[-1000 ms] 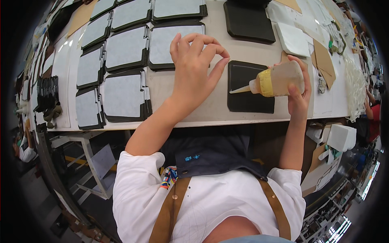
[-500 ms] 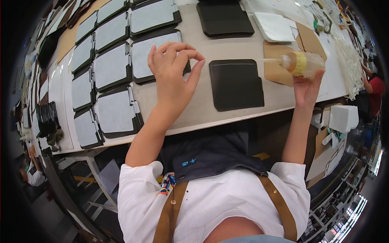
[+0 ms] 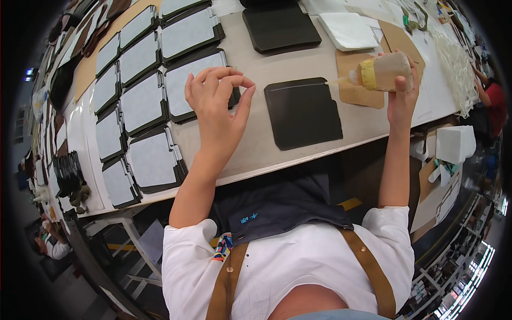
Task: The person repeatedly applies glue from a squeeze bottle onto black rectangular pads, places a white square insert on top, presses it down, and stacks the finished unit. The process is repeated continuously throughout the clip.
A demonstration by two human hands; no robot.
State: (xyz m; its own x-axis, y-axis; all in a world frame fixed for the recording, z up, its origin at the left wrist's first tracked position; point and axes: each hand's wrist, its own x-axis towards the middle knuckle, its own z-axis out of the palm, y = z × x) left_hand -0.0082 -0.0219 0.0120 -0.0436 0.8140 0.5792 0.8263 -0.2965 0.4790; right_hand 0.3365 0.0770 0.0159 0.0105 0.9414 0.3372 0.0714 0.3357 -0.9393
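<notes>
My right hand (image 3: 403, 104) grips a clear squeeze bottle (image 3: 393, 70) with a yellow collar and a thin pale nozzle. The bottle lies nearly level, nozzle toward the left. Its tip is at the upper right corner of a dark flat panel (image 3: 304, 114); whether it touches, I cannot tell. A thin pale line runs along the panel's far edge. My left hand (image 3: 217, 104) hovers left of the panel, thumb and forefinger pinched and the other fingers curved. Anything in that pinch is too small to make out.
Rows of dark pieces topped with pale grey sheets (image 3: 141, 106) cover the left of the table (image 3: 242, 144). Another dark panel stack (image 3: 282, 29) lies farther back. White sheets (image 3: 348, 31) and brown card (image 3: 354, 96) lie at the right, near pale strips (image 3: 450, 72).
The bottle has tipped to nearly level, and its nozzle tip has come to the panel's upper right corner. The left hand keeps its pinch. The whole view has shifted slightly.
</notes>
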